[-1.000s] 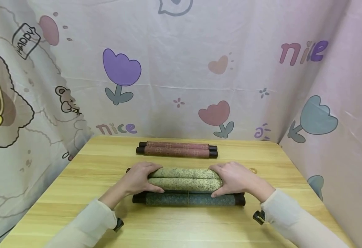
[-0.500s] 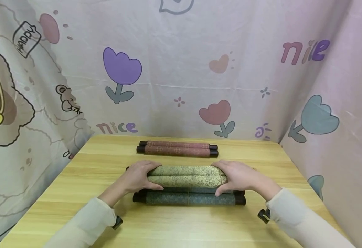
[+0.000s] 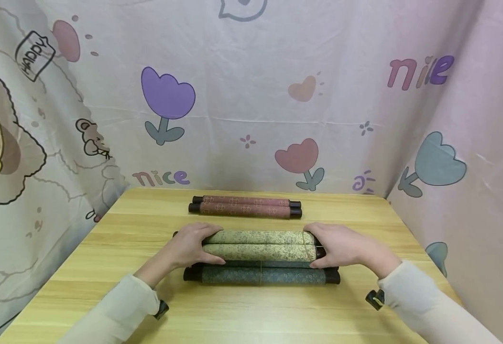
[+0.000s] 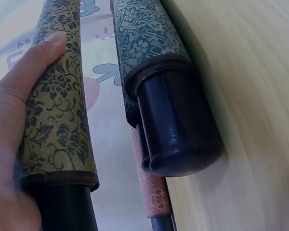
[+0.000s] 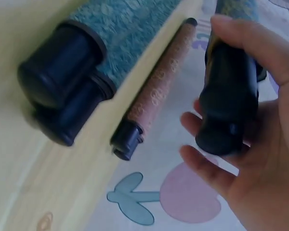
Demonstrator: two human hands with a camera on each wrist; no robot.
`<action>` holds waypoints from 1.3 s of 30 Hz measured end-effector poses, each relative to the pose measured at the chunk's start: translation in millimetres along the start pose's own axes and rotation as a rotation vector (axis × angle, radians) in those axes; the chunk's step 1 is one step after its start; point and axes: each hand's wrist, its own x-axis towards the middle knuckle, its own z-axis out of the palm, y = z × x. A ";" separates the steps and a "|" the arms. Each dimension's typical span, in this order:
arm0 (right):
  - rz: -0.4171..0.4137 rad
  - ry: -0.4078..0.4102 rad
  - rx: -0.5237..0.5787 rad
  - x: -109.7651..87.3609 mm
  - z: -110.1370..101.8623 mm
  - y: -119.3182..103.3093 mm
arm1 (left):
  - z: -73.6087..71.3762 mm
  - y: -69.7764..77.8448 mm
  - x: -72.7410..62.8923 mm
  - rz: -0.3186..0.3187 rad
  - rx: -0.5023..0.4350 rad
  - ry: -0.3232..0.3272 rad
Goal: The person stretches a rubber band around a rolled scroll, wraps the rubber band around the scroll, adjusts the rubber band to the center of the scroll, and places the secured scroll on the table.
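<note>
Two yellow-green patterned scrolls (image 3: 256, 252) lie side by side, raised above the table in both hands. Near their right end a thin rubber band (image 3: 305, 244) crosses them. My left hand (image 3: 191, 246) grips the left end, its thumb (image 4: 55, 43) along the floral covering. At the other end, my right hand (image 3: 342, 246) holds the black end knobs (image 5: 226, 96) between thumb and curled fingers. Just below, towards me, a pair of blue patterned scrolls (image 3: 230, 274) with black ends rests on the table, banded at the middle and partly hidden by the yellow-green pair.
Farther back on the wooden table (image 3: 139, 215) lie two dark red scrolls (image 3: 243, 210), parallel to the others. A small tan rubber band (image 5: 45, 221) is on the table in the right wrist view. A printed curtain (image 3: 234, 157) hangs behind the table's far edge.
My right hand has slid rightwards along the yellow-green scrolls to their end, and more of the covering and the black knobs show now. My left hand stays at the left end.
</note>
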 end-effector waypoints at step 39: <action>-0.007 0.069 -0.034 20.6 -1.4 -22.2 | 4.6 6.8 0.0 0.036 0.023 0.076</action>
